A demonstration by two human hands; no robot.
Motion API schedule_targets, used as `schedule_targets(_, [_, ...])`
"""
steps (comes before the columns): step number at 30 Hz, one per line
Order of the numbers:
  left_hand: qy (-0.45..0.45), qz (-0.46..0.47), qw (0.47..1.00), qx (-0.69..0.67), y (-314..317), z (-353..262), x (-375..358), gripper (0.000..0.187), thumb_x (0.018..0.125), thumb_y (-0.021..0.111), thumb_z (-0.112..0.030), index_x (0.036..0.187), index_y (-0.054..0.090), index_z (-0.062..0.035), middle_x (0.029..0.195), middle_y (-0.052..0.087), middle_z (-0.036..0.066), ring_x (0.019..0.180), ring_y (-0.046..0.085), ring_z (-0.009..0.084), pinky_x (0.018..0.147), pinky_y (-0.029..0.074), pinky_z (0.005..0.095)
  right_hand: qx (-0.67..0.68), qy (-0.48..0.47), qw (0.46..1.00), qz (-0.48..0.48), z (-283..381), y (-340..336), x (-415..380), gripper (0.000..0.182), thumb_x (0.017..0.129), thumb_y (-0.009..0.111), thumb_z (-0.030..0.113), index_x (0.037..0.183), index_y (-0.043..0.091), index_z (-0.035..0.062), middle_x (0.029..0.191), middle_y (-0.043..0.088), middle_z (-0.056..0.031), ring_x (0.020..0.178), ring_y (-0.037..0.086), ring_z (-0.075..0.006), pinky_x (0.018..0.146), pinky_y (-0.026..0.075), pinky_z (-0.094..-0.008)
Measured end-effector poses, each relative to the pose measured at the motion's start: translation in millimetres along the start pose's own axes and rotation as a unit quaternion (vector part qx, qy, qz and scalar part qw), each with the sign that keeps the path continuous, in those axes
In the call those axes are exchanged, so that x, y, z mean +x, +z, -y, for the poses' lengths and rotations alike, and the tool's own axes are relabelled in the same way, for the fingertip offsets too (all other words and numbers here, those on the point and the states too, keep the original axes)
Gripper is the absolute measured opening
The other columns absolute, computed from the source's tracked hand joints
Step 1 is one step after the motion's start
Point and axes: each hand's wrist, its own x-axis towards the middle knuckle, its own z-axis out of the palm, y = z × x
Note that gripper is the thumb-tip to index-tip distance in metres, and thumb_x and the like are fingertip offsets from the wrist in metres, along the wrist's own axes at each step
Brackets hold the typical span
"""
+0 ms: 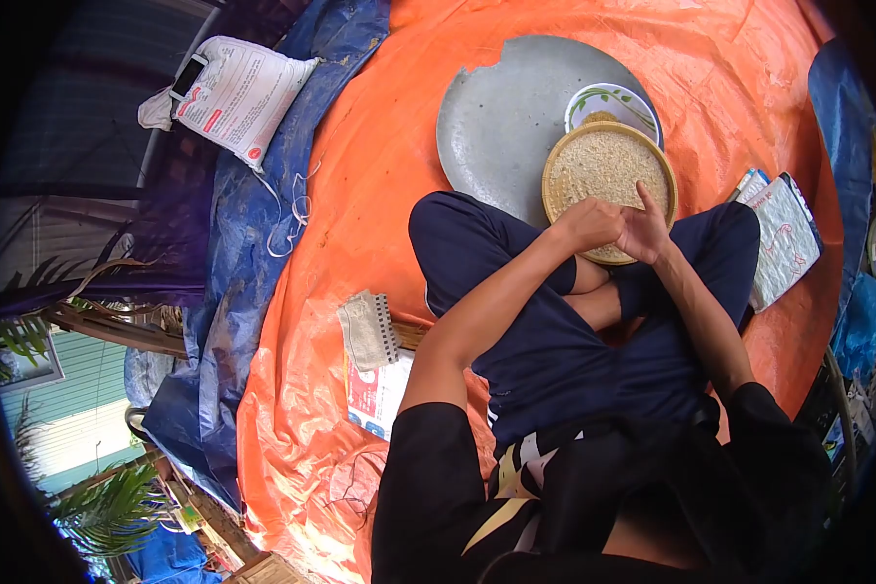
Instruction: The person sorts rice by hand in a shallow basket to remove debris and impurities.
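Observation:
My left hand [591,224] is closed, its fingertips meeting the palm of my right hand. Whatever it may pinch is too small to make out. Palm up, my right hand [640,234] lies open, with one digit pointing away and the other fingers partly hidden behind the left hand. Both hands are over the near side of a round, tan-rimmed basket [549,185] filled with pale, coarse grain [608,165]. Behind it stands a white bowl [584,102] with a green leaf pattern and some brownish grain inside. Bowl and basket overlap a large round grey metal tray [496,117].
An orange tarp [360,165] covers the ground, edged by a blue tarp [224,292]. A white printed sack [253,97] carries a phone [189,76]. A spiral notebook [368,331] lies left of my crossed legs, a silvery-white packet [786,243] to the right.

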Motion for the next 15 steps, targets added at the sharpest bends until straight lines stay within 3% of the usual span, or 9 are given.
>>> schedule_targets(4, [-0.019,0.057,0.998,-0.001,-7.0,-3.3,2.5,0.013,0.076,0.060,-0.013,0.077,0.069,-0.0044,0.075,0.070,0.011,0.070,0.070,0.0256,0.061,0.055,0.0369,0.010,0.017,1.000,0.019,-1.7,2.4,-1.5,0.093,0.090,0.038,0.071,0.135,0.041,-0.0099,0.131,0.056,-0.0178,0.119,0.057,-0.0243,0.104,0.043,-0.0359])
schedule_targets(7, [-0.023,0.109,0.994,0.004,-12.6,-4.9,3.1,0.012,0.075,0.061,-0.014,0.069,0.070,-0.0075,0.074,0.070,0.010,0.071,0.070,0.0247,0.061,0.054,0.0372,-0.005,0.024,0.999,-0.046,-8.2,6.6,-0.3,0.092,0.089,0.039,0.072,0.135,0.041,-0.0075,0.131,0.056,-0.0159,0.117,0.058,-0.0233,0.102,0.045,-0.0359])
schedule_targets(15, [0.010,0.096,0.995,0.035,-3.9,-13.9,1.3,0.013,0.073,0.061,-0.015,0.062,0.069,-0.0116,0.065,0.068,0.007,0.066,0.069,0.0210,0.057,0.053,0.0344,-0.034,0.054,0.994,-0.085,-10.5,11.2,-0.5,0.095,0.089,0.038,0.073,0.136,0.041,-0.0087,0.131,0.056,-0.0157,0.117,0.059,-0.0237,0.101,0.046,-0.0357])
